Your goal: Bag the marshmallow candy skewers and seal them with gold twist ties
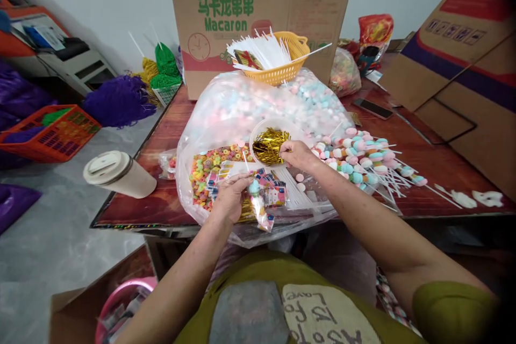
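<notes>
Clear film wraps the marshmallow skewer (260, 207) that our left hand (231, 197) pinches between thumb and fingers. Its long axis slants: the stick points up and away from us, slightly left, while the wrapped end points towards our body, just right of that grip. Farther right, the fingertips of our right hand (299, 155) touch gold ties (269, 145) in a white bowl (297, 133); we cannot tell whether they pinch any. Beyond both grips, a plastic bag (197, 129) holds pastel marshmallows (320, 99), and a yellow basket (278, 74) holds white sticks (268, 51).
</notes>
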`<state>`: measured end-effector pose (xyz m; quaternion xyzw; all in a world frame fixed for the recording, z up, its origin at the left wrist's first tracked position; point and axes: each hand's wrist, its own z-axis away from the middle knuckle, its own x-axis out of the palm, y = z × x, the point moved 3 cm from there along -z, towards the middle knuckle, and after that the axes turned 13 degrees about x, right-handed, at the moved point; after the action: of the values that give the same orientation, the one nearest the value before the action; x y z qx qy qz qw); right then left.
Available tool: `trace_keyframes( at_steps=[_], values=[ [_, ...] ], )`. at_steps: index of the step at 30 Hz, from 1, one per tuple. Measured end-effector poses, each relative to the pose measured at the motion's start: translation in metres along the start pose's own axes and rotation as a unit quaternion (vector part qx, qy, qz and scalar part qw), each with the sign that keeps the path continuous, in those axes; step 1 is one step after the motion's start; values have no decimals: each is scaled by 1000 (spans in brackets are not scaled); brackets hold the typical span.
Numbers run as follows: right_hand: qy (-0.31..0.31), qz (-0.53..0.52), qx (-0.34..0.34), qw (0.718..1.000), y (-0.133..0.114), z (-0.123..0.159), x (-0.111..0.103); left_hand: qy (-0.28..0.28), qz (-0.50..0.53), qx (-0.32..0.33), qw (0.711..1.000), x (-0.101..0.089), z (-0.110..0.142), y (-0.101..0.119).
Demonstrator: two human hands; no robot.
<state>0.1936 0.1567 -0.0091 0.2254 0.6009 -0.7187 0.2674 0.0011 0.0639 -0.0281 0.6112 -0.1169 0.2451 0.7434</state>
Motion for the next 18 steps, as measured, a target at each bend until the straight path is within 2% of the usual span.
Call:
trace_keyframes(
  at_steps=[6,13,18],
  values=[
    [-21,-103,14,994,-3,6,3,-3,20,-3,1000,-2,-8,-11],
    [-77,-178,-25,981,-20,41,21,-45,42,9,998,17,-10,8],
    [-46,-187,-69,979,-32,63,25,-92,34,3,995,30,-7,15]
  ],
)
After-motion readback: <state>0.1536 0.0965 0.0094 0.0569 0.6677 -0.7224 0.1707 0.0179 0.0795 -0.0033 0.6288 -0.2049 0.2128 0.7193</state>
